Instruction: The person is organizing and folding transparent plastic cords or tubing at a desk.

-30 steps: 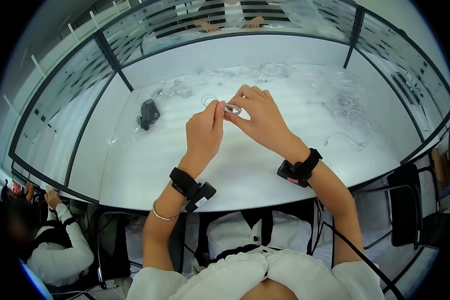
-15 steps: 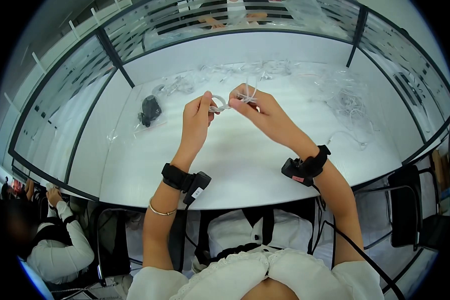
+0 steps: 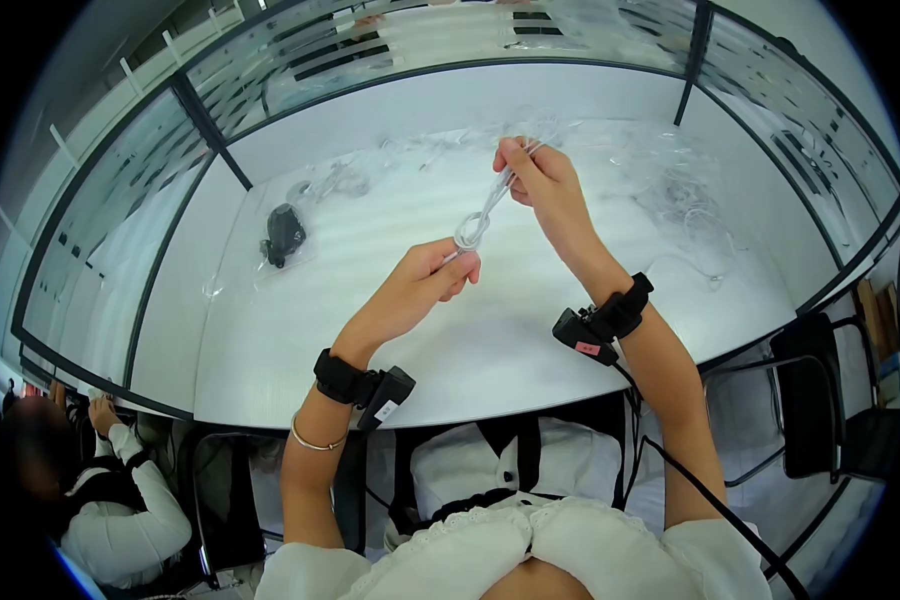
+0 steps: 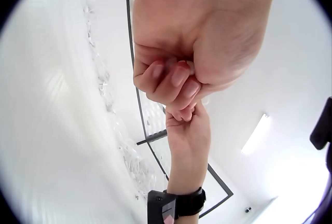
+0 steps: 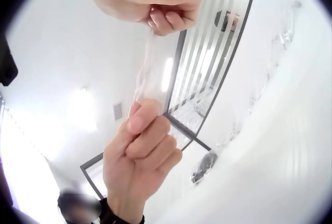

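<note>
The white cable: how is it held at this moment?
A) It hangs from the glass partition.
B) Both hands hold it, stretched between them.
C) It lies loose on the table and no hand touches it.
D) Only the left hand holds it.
B: the left hand pinches the lower, looped end of the white cable and the right hand pinches its upper end.

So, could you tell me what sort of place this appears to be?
Probably an office-style workstation: a white desk walled by glass partitions, loose white cables heaped on it, and another seated person alongside.
</note>
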Tool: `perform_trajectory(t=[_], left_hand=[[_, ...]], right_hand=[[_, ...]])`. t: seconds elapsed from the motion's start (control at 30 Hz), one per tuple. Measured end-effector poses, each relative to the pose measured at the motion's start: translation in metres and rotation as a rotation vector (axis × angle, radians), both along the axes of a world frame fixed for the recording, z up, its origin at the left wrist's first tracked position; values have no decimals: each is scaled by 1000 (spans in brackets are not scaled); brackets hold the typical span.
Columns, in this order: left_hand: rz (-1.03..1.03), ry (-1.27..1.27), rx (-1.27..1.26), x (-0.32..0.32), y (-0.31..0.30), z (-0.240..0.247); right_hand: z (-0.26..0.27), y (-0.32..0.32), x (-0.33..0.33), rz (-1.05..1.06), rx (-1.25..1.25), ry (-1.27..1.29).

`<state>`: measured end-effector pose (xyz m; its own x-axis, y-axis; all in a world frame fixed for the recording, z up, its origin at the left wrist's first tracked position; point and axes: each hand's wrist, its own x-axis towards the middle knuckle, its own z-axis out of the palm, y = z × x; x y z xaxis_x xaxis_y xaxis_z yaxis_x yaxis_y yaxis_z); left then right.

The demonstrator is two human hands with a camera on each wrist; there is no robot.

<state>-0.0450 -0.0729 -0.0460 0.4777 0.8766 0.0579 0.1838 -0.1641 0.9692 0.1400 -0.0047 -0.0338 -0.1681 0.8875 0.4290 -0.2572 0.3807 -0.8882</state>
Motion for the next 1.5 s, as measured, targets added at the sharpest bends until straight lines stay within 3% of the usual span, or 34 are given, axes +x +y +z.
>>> perform_trajectory(t=[0.3, 0.47, 0.57, 0.63, 0.67, 0.77, 0.8, 0.93, 1.03, 1.17, 1.2, 1.23, 1.3, 1.43, 1.47, 1.5], left_hand=[[-63, 45, 47, 3, -2, 7], [-136, 21, -62, 2, 6, 0], [-141, -2, -58, 9, 11, -10], [-141, -29, -47, 15, 10, -12], [-156, -17, -20, 13, 14, -16], [-119, 21, 70, 1, 19, -19], [-53, -52, -5, 2, 14, -18], [135, -205, -85, 4, 15, -16], [272, -245, 60, 5, 15, -10], [346, -180, 142, 5, 15, -11], [336, -197, 136, 6, 15, -12], [354, -193, 128, 7, 14, -10], [396, -187, 113, 10, 9, -7], [366, -153, 140, 5, 12, -14], [404, -151, 232, -2, 23, -25], [539, 5, 403, -8, 29, -29]], right_hand=[[7, 17, 25, -28, -16, 53], [11, 11, 27, -22, -56, -24], [15, -2, 18, 70, -3, -206], [16, -6, 11, 185, 183, -493], [16, -13, 10, 291, 147, -559], [15, -23, 8, 451, 207, -688], [11, -23, 9, 482, 254, -720], [19, -14, 28, 467, 515, -654], [14, 0, 38, 470, 285, -680], [3, 14, 22, 227, 123, -562], [-1, 8, 15, 165, 199, -480], [4, 1, 8, 54, 264, -609], [19, -13, -1, 53, 205, -891], [20, 10, -1, 167, 337, -765], [19, 30, -3, 206, 353, -778], [22, 51, -7, 248, 366, -789]])
